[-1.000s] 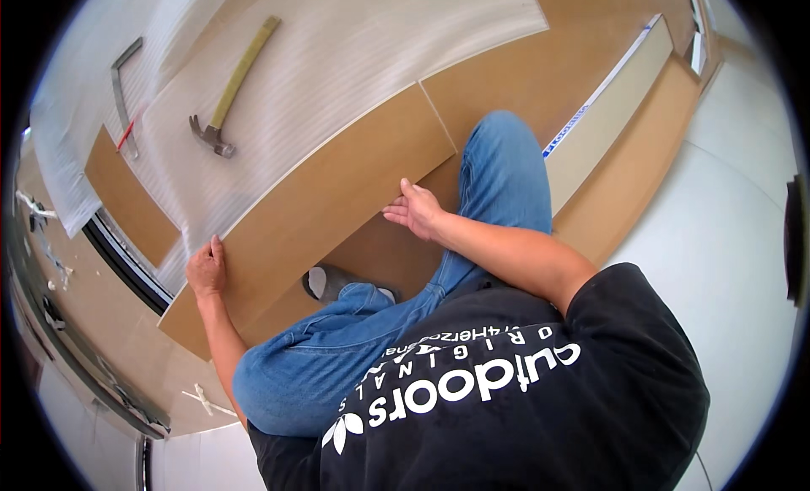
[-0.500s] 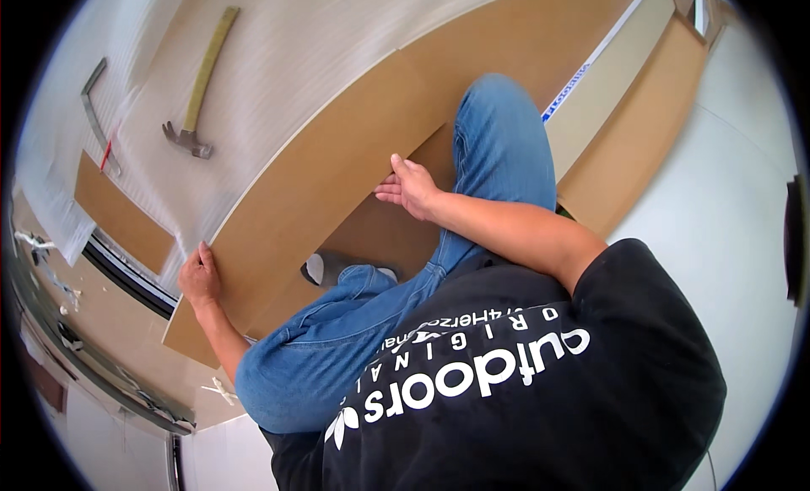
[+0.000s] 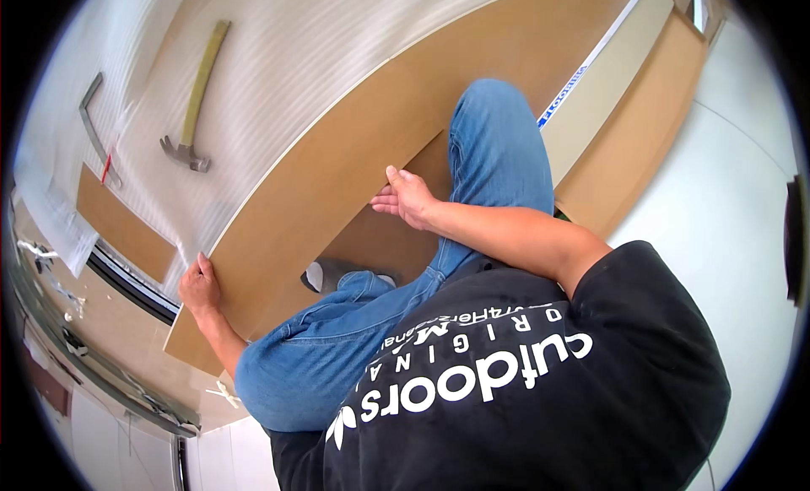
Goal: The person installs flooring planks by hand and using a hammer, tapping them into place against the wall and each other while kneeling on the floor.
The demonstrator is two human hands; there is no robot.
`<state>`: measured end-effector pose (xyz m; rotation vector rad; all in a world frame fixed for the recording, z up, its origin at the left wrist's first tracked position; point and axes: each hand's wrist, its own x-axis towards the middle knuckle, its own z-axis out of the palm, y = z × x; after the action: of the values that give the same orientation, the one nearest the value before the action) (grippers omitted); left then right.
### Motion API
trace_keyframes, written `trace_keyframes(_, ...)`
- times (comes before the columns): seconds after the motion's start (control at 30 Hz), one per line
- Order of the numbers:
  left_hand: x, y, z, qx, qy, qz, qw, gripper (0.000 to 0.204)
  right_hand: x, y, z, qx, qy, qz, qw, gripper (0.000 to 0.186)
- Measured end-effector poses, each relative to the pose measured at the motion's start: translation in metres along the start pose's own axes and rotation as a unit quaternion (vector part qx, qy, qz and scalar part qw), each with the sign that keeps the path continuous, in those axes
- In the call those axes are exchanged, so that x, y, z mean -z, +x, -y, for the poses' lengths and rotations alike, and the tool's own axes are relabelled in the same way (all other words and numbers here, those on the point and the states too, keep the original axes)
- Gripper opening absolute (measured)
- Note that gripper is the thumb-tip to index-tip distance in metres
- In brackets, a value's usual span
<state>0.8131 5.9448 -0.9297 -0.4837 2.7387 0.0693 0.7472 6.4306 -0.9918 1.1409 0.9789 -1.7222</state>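
A person in a black shirt (image 3: 658, 356) and blue jeans (image 3: 498, 145) has bent legs on the near side of the long brown board (image 3: 312, 183). One foot in a gray sock (image 3: 333, 276) is near the board's near edge. The right hand (image 3: 407, 196) pinches that edge, thumb on top. The left hand (image 3: 199, 287) grips the board's far edge, close to its left end. The board slants in front of the person; I cannot tell if it lies all flat. To the right of the board is a long pale strip (image 3: 603, 90) with a blue and white side. Left of the board is a small brown board (image 3: 126, 229). Past the board's far edge, a hammer (image 3: 201, 90), a red pencil (image 3: 106, 169) and a bent metal ruler (image 3: 90, 120) lie on a thin white sheet (image 3: 295, 61).
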Motion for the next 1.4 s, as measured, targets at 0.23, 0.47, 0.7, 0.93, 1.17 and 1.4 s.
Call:
trace_keyframes(0.23, 0.005, 0.001, -0.012, 0.005, 0.01, 0.001, 1.0, 0.057, 0.004, 0.006, -0.002, 0.004, -0.007, -0.027, 1.0, 0.048)
trace_keyframes(0.47, -0.021, -0.002, 0.004, 0.022, 0.027, 0.002, 0.999, 0.062, -0.003, 0.008, 0.001, 0.015, -0.077, -0.041, 0.996, 0.049)
trace_keyframes(0.7, -0.055, 0.009, -0.006, 0.06, 0.009, 0.009, 0.998, 0.068, 0.011, 0.015, 0.011, 0.067, -0.246, -0.148, 0.956, 0.051)
trace_keyframes(0.93, -0.091, 0.023, 0.001, 0.055, 0.018, -0.02, 0.998, 0.063, 0.017, 0.019, 0.022, 0.073, -0.26, -0.156, 0.95, 0.052)
trace_keyframes(1.17, -0.111, 0.029, -0.029, 0.047, -0.082, -0.042, 0.995, 0.037, 0.032, 0.03, 0.023, 0.082, -0.174, -0.055, 0.98, 0.044)
trace_keyframes(1.4, -0.118, 0.021, 0.011, 0.034, -0.16, -0.16, 0.973, 0.045, 0.055, 0.059, 0.023, 0.069, -0.388, -0.088, 0.915, 0.049)
